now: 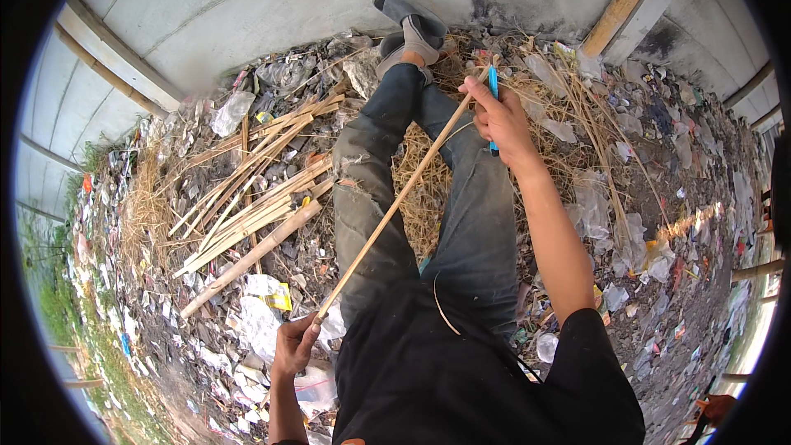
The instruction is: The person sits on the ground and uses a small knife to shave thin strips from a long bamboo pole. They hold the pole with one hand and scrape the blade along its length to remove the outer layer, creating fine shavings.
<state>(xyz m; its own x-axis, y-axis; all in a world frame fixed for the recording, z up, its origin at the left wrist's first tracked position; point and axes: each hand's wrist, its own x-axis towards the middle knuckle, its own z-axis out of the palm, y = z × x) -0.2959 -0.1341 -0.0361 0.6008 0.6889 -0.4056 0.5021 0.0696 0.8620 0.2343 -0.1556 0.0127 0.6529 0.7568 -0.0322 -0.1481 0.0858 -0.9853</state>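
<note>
A long, thin bamboo strip [412, 180] slants across my lap, from lower left to upper right. My left hand [293, 346] is closed round its lower end, beside my hip. Near my knees, my right hand [503, 122] grips a blue box cutter [493, 86], held upright, with thumb and fingers also against the strip's upper end. The cutter's blade cannot be made out. A thin curled shaving [446, 310] lies on my black shirt. To the left of my legs lie several split bamboo strips [247, 227] and a thicker bamboo piece [247, 262].
Litter and plastic scraps cover the ground [659, 297] all round me. Dry straw [144, 206] lies at the left, and long dry stalks [606, 144] at the right. A grey panel wall [305, 4] with posts [634, 4] stands beyond my sandalled feet [412, 25].
</note>
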